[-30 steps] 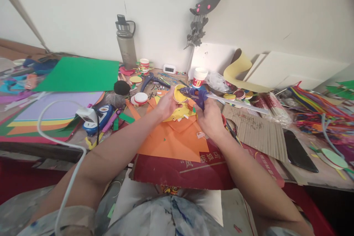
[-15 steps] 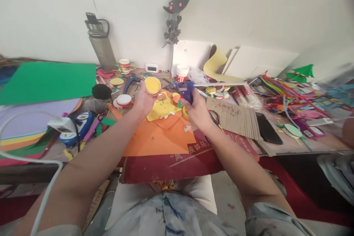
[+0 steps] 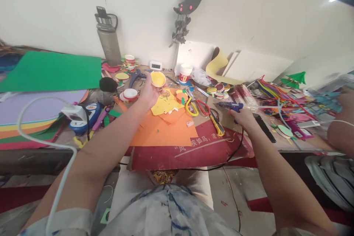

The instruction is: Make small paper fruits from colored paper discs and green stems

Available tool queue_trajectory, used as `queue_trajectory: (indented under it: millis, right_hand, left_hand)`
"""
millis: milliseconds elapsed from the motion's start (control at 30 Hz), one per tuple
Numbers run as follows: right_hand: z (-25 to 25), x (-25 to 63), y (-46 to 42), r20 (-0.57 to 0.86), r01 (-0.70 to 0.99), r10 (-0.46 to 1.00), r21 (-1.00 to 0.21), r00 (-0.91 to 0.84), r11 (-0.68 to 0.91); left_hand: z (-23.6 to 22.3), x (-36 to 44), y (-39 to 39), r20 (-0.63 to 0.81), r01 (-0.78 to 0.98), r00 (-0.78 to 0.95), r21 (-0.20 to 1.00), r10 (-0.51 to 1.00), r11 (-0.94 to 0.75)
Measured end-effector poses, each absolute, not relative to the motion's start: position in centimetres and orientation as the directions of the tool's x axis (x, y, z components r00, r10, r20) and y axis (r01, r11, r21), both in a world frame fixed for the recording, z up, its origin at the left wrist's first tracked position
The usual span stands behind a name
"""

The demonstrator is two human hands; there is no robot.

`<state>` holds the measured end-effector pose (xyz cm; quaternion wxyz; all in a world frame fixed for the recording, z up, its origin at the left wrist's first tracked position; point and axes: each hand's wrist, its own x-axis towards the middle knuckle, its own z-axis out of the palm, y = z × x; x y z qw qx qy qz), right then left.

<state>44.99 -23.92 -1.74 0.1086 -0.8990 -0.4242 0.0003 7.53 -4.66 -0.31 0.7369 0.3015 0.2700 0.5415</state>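
My left hand [image 3: 151, 91] grips a small round cup piece [image 3: 158, 79], yellow inside, its open side tilted toward me. It is held above yellow paper [image 3: 163, 104] and an orange sheet [image 3: 166, 132]. On the right, my right hand [image 3: 243, 118] is closed round the handle of a blue hot glue gun [image 3: 235, 107], whose nozzle points left over the corrugated cardboard. A dark cord hangs down from it. Between the hands lie yellow-handled scissors [image 3: 191, 107], red-handled scissors [image 3: 204, 107] and a yellow utility knife [image 3: 217, 123].
A white paper cup [image 3: 184, 73] and a small clock [image 3: 156, 65] stand at the back. A grey bottle [image 3: 108, 44] and green sheet [image 3: 55, 72] are on the left. Pipe cleaners [image 3: 272, 97] and a phone [image 3: 264, 128] lie right. Another person's arm [image 3: 341, 129] shows at the far right.
My right hand has moved the glue gun to the right, away from the cup piece, uncovering the scissors and knife. My left hand still holds the cup piece. The view has shifted slightly.
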Motion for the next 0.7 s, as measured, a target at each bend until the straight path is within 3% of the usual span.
queue_trajectory:
  millis: [100,167,267,333,400,500,700]
  right_hand:
    - [-1.0,43.7,-24.2,0.112,0.727,0.723,0.001,0.682,-0.686]
    - [-0.2,41.7,-24.0,0.279,0.787,0.755,-0.002,0.593,-0.617]
    - [1.0,37.3,-22.0,0.462,0.954,0.837,-0.192,0.295,-0.23]
    - [1.5,34.2,-19.5,0.446,0.942,0.877,-0.336,0.179,-0.021]
    - [1.8,31.4,-16.6,0.405,0.902,0.904,-0.429,0.137,0.055]
    - [1.6,28.7,-13.1,0.328,0.914,0.931,-0.405,0.16,-0.014]
    - [-0.5,27.4,-11.3,0.19,0.967,0.96,-0.186,0.206,-0.171]
  left_hand:
    - [-0.7,7.5,-4.5,-0.084,-0.619,0.276,0.747,0.958,0.244]
    - [-0.8,7.6,-4.6,-0.086,-0.612,0.281,0.751,0.956,0.247]
    - [-0.8,7.7,-4.9,-0.09,-0.609,0.285,0.752,0.954,0.253]
    - [-0.7,7.7,-5.1,-0.099,-0.602,0.291,0.754,0.952,0.262]
    - [-0.6,7.7,-5.3,-0.108,-0.592,0.296,0.759,0.949,0.271]
    - [-0.5,7.6,-5.4,-0.114,-0.581,0.297,0.766,0.948,0.275]
    - [-0.6,7.6,-5.3,-0.105,-0.574,0.319,0.769,0.942,0.281]
